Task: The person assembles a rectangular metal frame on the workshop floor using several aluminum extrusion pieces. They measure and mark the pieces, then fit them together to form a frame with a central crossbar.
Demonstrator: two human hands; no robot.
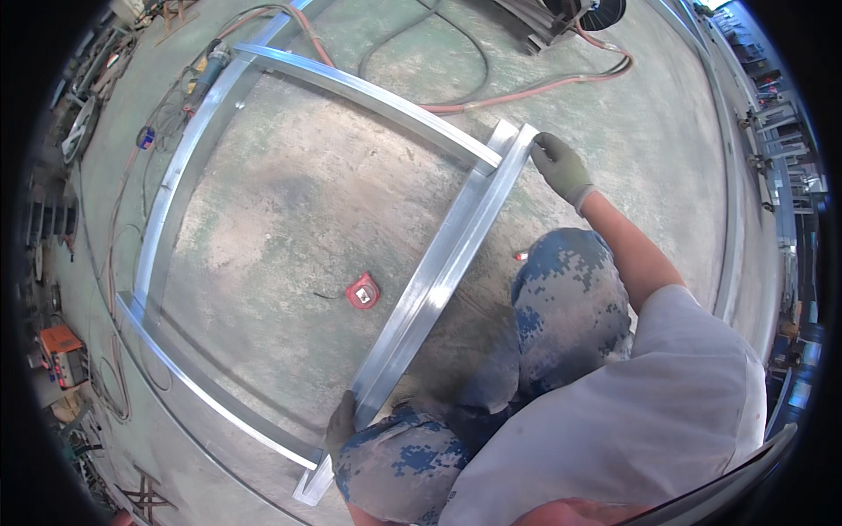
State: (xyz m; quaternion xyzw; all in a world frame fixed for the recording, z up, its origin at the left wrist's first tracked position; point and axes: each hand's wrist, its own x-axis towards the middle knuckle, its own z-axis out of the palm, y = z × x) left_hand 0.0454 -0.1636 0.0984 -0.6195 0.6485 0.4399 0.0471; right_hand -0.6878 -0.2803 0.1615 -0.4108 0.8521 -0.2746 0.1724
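A shiny metal channel bar (454, 276) lies before my knees, alongside the near side bar (421, 283) of a rectangular metal frame. My right hand (561, 169), in a grey-green work glove, grips its far end with the fingertips. At the other end is my gloved left hand (341, 421), its fingers at the bar's edge and partly hidden behind my knee. Inside the frame, a red tape measure (362, 290) rests on the concrete floor. Two crossbars, the upper one (375, 98) and the lower one (223, 401), join the frame's long sides.
An angle grinder (210, 69) lies by the frame's far side bar (177, 158). Red and dark hoses (526, 85) loop over the floor beyond. An orange machine (62, 355) stands at left. Near my right knee is a small red-and-white object (521, 256). Metal racks line the right edge.
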